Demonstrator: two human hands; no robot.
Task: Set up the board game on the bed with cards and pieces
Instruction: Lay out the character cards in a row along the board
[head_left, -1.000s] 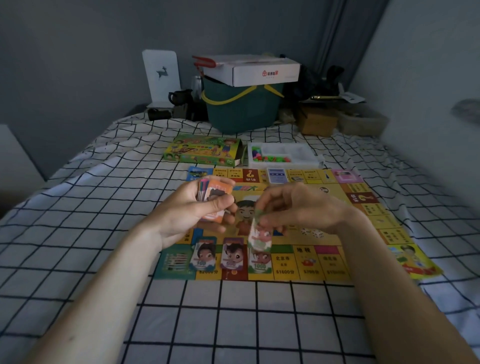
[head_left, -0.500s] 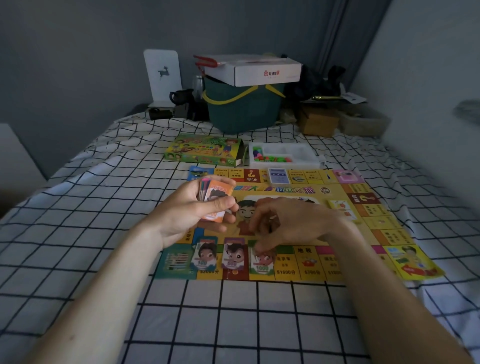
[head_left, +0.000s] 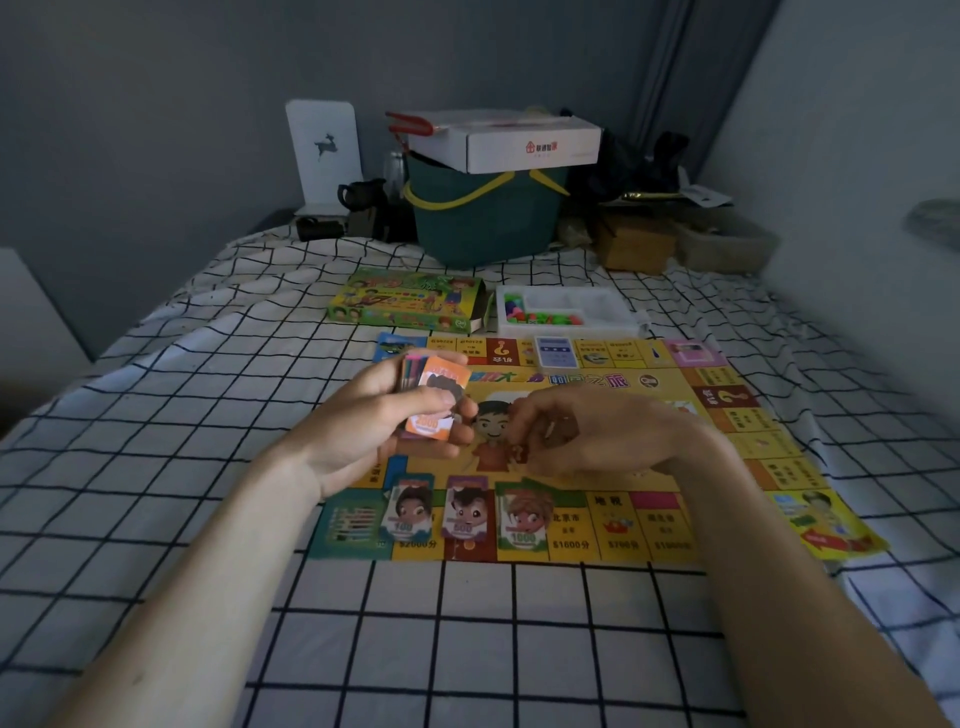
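Setting: A bed under a black-grid white sheet (head_left: 156, 467) in a dim grey room; a green bucket (head_left: 483, 218) topped by a white carton stands at the far end.
Board: The yellow game board (head_left: 597, 405) lies flat on the sheet, directly beneath both hands.
Left hand: I see my left hand (head_left: 374, 431) curled around a stack of cards (head_left: 431, 400), thumb pressed on the orange top card.
Right hand: My right hand (head_left: 587, 431) hovers just beside the left, fingers bent inward; whether they pinch anything, I cannot tell.
Laid cards: Three money cards, blue (head_left: 408, 512), purple (head_left: 465, 512) and green (head_left: 524, 514), sit side by side on the board's near edge, just below the hands.
Handling: I judge the cards light, thin, bendable and slick; best slid off the top by a corner or short edge.
Pieces: A white tray (head_left: 566, 312) with coloured pieces and the game box (head_left: 405, 301) lie beyond the hands, past the board.
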